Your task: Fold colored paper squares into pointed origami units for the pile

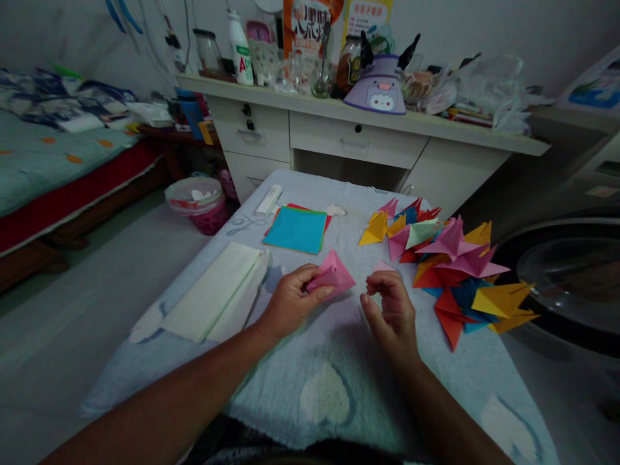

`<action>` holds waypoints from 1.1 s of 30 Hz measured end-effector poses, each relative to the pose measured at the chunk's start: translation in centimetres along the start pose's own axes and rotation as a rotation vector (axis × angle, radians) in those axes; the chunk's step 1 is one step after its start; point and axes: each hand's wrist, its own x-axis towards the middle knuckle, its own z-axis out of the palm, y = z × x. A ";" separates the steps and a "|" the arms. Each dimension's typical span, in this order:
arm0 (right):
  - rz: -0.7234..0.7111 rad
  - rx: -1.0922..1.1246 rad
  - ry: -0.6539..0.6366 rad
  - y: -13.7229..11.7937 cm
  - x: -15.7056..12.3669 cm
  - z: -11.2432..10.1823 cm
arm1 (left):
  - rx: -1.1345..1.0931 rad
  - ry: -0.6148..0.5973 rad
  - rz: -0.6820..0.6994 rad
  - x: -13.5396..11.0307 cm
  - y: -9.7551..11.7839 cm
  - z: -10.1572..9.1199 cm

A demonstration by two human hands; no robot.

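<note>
Two bare forearms reach fwd over a pale blue cloth [329,381] w/ white heart shapes, spread over the table, prob. to give paper a soft, clean bed. The left hand [290,302] grips a pink folded paper [335,274], thumb on top & fingers beneath, pinching its near-left corner. Held that way the piece sits tilted just off the cloth, its broad end jutting toward the right hand [393,310], seemingly so the free edges are easy to get at. The right hand is just beside the piece but not touching it. It is empty as far as shows: fingers half-curled, thumb apart, nothing btwn them. A pale pink scrap [383,266] lies on the cloth at its fingertips. Close to the left of the left hand, a white folded sheet [217,294] lies flat, clear of the working spot. To the right of the right hand & a bit beyond is a heap of folded paper shapes [455,271] in pink, yellow, orange, blue & red, banked to one side, apparently so folded pieces don't mix w/ flat sheets. Beyond the left hand sits a stack of flat coloured squares [295,229], teal on top, w/ a small white box [268,200] just past it. Farther off is a white desk [358,139] crowded w/ bottles, jars & a purple visor [378,90]. A pink bin [198,203] stands on the floor far left.
</note>
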 end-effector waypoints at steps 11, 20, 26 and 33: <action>-0.055 -0.034 -0.133 -0.5 -0.1 0.3 | -0.322 0.028 -0.151 0.3 -0.4 -0.1; -0.053 -0.042 -0.179 -0.3 -0.3 0.3 | -0.324 0.017 -0.141 0.1 -0.9 0.0; -0.071 -0.039 -0.196 -0.3 -0.3 0.4 | -0.254 0.020 -0.041 0.1 -0.5 -0.1; -0.048 0.027 -0.237 -0.5 -0.4 0.5 | -0.180 0.032 0.090 0.2 0.1 -0.3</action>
